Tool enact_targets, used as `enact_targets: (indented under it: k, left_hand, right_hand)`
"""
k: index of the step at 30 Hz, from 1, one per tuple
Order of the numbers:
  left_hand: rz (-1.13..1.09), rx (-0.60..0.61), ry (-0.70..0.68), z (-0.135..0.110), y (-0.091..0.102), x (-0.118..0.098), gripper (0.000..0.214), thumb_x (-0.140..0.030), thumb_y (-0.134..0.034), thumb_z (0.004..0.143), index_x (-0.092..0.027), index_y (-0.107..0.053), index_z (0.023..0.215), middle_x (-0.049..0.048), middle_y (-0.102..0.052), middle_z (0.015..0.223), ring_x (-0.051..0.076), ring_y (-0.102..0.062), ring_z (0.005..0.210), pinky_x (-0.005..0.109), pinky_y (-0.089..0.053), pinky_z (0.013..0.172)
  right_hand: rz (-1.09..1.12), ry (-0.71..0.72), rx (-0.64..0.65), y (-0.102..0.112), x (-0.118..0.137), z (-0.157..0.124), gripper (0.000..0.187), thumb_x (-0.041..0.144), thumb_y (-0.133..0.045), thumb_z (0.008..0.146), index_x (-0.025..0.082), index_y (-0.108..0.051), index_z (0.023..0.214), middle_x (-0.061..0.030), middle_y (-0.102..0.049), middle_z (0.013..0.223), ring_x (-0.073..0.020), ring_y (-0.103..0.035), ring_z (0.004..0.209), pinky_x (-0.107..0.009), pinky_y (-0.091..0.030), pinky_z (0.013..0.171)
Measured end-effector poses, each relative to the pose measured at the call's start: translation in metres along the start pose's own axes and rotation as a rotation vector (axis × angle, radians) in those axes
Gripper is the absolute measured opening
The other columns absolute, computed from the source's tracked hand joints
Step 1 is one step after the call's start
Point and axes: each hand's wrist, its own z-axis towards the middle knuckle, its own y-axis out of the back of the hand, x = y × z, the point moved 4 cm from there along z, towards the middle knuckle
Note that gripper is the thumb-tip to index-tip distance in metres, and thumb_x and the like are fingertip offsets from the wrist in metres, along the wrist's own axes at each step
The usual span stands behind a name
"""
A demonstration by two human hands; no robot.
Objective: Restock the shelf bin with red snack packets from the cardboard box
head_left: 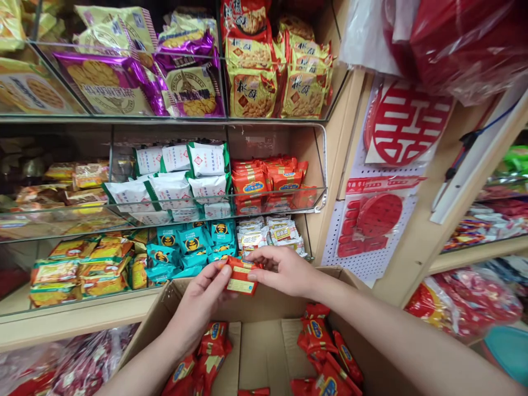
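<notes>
Above an opened cardboard box [264, 352], my left hand [208, 289] and my right hand [274, 269] hold one small red snack packet [242, 276] between them. My left thumb presses on its left side, and my right fingers pinch its right edge. The packet's back faces me, with a pale printed label. More red packets lie in the box, some on the left [212, 349] and some on the right [317, 341]. Similar red packets [268, 181] stand in rows in the middle shelf's right compartment, behind a clear front panel.
White-and-green packets [173, 181] share that middle shelf. Teal packets [193, 242] and white packets [264, 234] sit below, close behind my hands. Yellow biscuit packs [253, 91] fill the top shelf. A wooden post and a pegboard with red decorations [408, 124] stand on the right.
</notes>
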Motion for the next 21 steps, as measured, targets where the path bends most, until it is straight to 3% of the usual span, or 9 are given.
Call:
enact_targets:
  k: [2,5,10,12,15,21]
  left_hand:
    - [-0.140,0.106,0.092,-0.001,-0.005,0.002,0.034,-0.047,-0.050,0.080,-0.020,-0.059,0.099,0.0043,-0.064,0.098,0.019,-0.059,0.091,0.030,-0.046,0.077]
    - [-0.216,0.203,0.201,-0.003,-0.009,0.004,0.046,-0.054,-0.040,0.082,-0.018,-0.057,0.105,0.0083,-0.066,0.095,0.022,-0.061,0.089,0.035,-0.044,0.083]
    - [-0.215,0.068,0.170,-0.002,-0.002,0.001,0.030,-0.029,-0.061,0.074,-0.023,-0.056,0.103,0.0033,-0.067,0.094,0.019,-0.063,0.083,0.031,-0.048,0.076]
    - [-0.186,0.011,0.100,-0.003,0.001,-0.003,0.037,-0.021,-0.067,0.068,-0.024,-0.056,0.103,0.0016,-0.066,0.098,0.018,-0.062,0.082,0.029,-0.050,0.072]
    - [-0.087,-0.032,0.006,-0.005,0.002,-0.008,0.046,-0.024,-0.069,0.065,-0.026,-0.054,0.109,0.0031,-0.062,0.109,0.019,-0.059,0.088,0.027,-0.051,0.068]
    - [0.036,-0.089,-0.115,-0.006,-0.001,-0.013,0.061,-0.027,-0.074,0.059,-0.027,-0.049,0.114,0.0050,-0.055,0.121,0.023,-0.055,0.100,0.025,-0.049,0.070]
  right_hand:
    - [-0.227,0.175,-0.086,0.003,0.010,-0.002,0.018,0.022,-0.056,0.076,0.015,-0.060,0.092,-0.0046,-0.062,0.087,-0.0137,-0.054,0.079,-0.029,-0.043,0.073]
    - [-0.377,0.342,-0.087,0.000,0.018,-0.005,0.012,0.019,-0.054,0.078,0.014,-0.058,0.087,-0.0058,-0.061,0.086,-0.0150,-0.052,0.084,-0.029,-0.042,0.078]
    - [-0.356,0.421,-0.048,-0.006,0.020,-0.006,0.012,0.023,-0.057,0.077,0.016,-0.057,0.086,-0.0049,-0.060,0.087,-0.0138,-0.052,0.086,-0.028,-0.042,0.081]
    - [-0.308,0.385,-0.081,-0.004,0.019,-0.006,0.012,0.025,-0.060,0.075,0.017,-0.058,0.083,-0.0053,-0.059,0.091,-0.0138,-0.053,0.089,-0.028,-0.042,0.082]
    - [-0.196,0.251,-0.149,0.001,0.015,-0.005,0.015,0.025,-0.062,0.072,0.018,-0.058,0.084,-0.0060,-0.056,0.099,-0.0152,-0.052,0.096,-0.031,-0.043,0.085]
    - [0.171,-0.043,-0.107,-0.006,0.001,-0.006,0.041,0.011,-0.053,0.069,0.020,-0.045,0.109,-0.0077,-0.046,0.117,-0.0130,-0.055,0.091,-0.027,-0.051,0.071]
